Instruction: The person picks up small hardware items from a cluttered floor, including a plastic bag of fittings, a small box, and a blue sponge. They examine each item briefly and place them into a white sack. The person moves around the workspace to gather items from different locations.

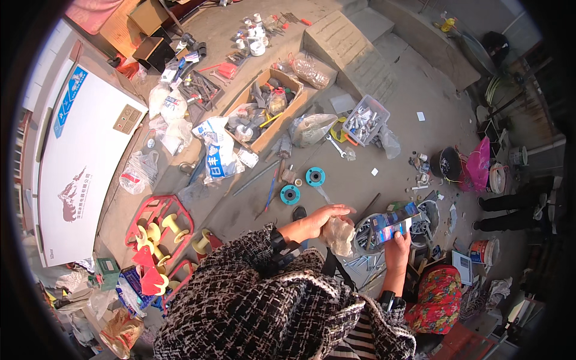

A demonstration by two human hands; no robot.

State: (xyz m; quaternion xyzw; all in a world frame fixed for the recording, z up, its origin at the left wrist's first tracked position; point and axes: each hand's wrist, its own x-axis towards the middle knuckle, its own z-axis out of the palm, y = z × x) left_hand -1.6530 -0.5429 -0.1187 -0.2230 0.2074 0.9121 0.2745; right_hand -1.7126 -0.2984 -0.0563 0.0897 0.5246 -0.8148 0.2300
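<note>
My left hand has its fingers curved over a crumpled, see-through plastic bag, and what the bag contains is too unclear to name. To the right, my right hand grips a blue printed cardboard box by its lower end, thumb on the near face. The box is tilted, above containers of metal rods or bolts. Beyond my left hand, two teal round flanges with dark centres lie on the ground.
A long cardboard carton of mixed parts and a clear bin of metal fittings stand farther off. Red crates with yellow spools are at left, near a white chest freezer. A person in dark trousers stands at right.
</note>
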